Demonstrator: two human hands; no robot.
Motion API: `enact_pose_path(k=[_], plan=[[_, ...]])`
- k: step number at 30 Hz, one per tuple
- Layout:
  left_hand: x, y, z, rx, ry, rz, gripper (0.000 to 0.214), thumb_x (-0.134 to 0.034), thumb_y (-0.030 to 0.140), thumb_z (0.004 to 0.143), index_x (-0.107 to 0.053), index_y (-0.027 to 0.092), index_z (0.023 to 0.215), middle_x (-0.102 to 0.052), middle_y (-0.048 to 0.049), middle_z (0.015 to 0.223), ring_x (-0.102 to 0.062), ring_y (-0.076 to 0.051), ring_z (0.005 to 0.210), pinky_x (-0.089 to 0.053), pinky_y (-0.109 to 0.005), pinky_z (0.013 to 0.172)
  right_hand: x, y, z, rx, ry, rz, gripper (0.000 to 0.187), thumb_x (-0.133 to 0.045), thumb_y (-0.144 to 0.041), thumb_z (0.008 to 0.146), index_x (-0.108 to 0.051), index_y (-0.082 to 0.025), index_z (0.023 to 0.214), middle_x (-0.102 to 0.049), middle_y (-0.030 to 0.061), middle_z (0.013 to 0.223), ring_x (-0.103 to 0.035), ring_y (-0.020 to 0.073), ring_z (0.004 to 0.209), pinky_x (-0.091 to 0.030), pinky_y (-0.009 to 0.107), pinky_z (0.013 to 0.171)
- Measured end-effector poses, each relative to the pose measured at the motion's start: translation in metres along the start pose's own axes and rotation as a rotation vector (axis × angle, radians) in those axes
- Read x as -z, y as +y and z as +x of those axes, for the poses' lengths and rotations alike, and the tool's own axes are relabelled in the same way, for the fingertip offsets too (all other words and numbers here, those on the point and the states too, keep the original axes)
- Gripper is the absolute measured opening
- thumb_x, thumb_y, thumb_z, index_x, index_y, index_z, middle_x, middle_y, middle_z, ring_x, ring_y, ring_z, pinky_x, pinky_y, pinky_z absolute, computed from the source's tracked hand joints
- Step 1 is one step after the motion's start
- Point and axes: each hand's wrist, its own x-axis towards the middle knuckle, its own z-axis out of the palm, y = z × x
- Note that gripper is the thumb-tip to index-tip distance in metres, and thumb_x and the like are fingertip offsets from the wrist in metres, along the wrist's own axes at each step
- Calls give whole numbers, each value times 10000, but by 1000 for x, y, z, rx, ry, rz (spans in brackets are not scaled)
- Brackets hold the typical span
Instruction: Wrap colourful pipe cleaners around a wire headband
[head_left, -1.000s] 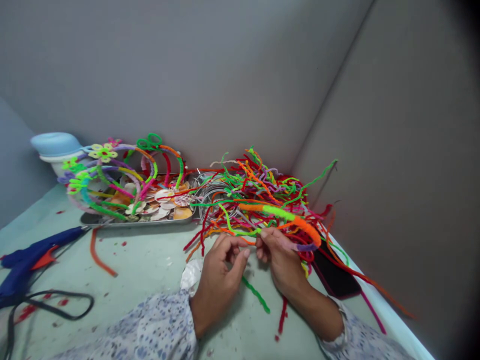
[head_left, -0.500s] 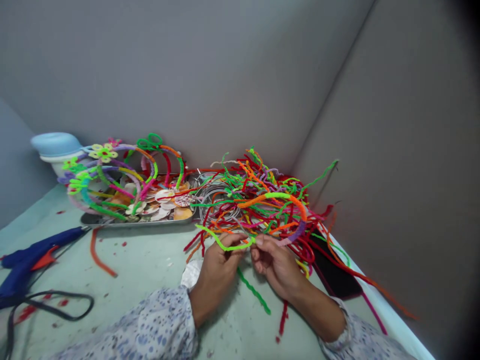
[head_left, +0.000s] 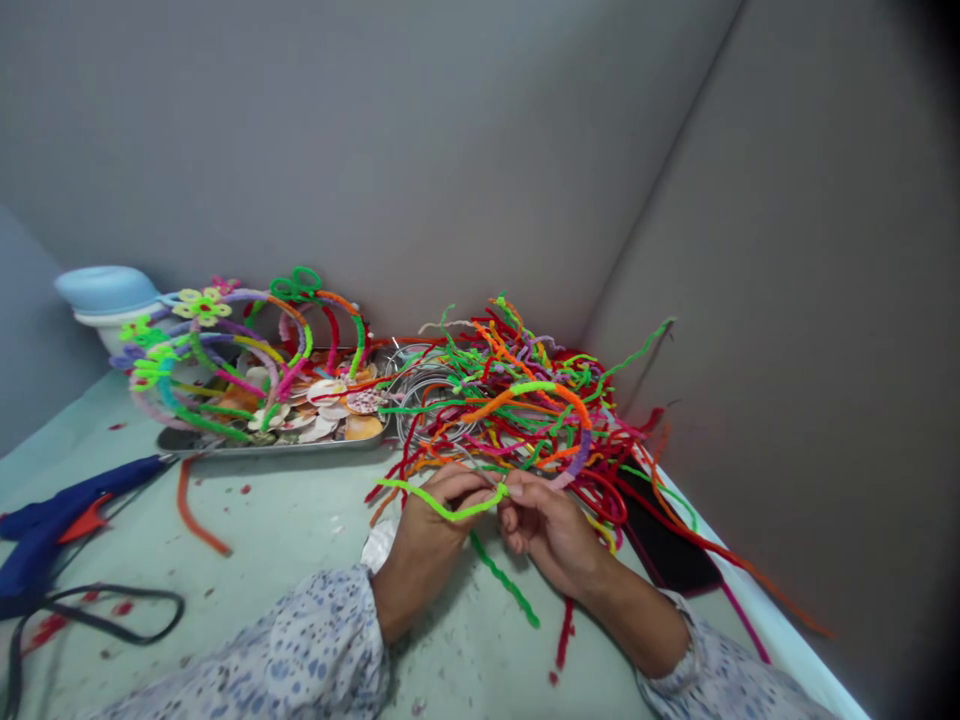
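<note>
A pale green tabletop (head_left: 300, 520) holds one tangled pile of pipe cleaners (head_left: 525, 420), one metal tray (head_left: 270, 445) of shells (head_left: 330, 408), one blue glue gun (head_left: 67, 525) and one black phone (head_left: 671, 550). Several finished-looking pipe-cleaner hoops (head_left: 232, 296) are heaped by the tray, exact count unclear; the loose pile is far from used up. One lime-green pipe cleaner (head_left: 442, 508) is gripped closed by the left hand (head_left: 431, 510), its end pinched by the right hand (head_left: 547, 530), in front of the pile. One dark green pipe cleaner (head_left: 506, 582) lies below the hands.
</note>
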Motion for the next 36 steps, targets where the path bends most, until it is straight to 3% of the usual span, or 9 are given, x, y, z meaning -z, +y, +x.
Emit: enact_pose_path(k=[15, 21, 28, 36], plan=[[0, 8, 1, 89, 11, 69, 109, -573, 186, 749, -669, 195, 698, -659, -16, 742, -599, -161, 764, -436, -261, 718, -1, 0, -3, 25, -21, -74, 147, -569, -246, 761, -526, -152, 656, -553, -27, 529, -467, 54, 386, -323, 154, 379], [0, 4, -2, 117, 1, 0, 220, -529, 261, 804, -651, 162, 649, -634, -15, 664, -571, -149, 701, -430, -258, 703, -3, 0, -5, 101, 54, -317, 176, -560, -307, 791, -525, -160, 700, -561, -27, 577, -482, 61, 438, -337, 174, 426], [-1, 0, -2, 200, 39, -63, 158, -582, 270, 761, -677, 144, 748, -659, -28, 700, -577, -149, 679, -434, -244, 645, -10, -5, -11, 208, 105, -623, 186, -501, -297, 826, -516, -175, 686, -539, -31, 558, -479, 88, 477, -362, 214, 477], [-4, -1, -5, 174, 46, -114, 138, -558, 241, 784, -656, 143, 796, -654, -25, 747, -579, -151, 736, -437, -248, 686, -11, 1, -12, 247, 165, -698, 170, -527, -317, 821, -510, -193, 706, -513, -36, 559, -465, 105, 507, -362, 224, 496]])
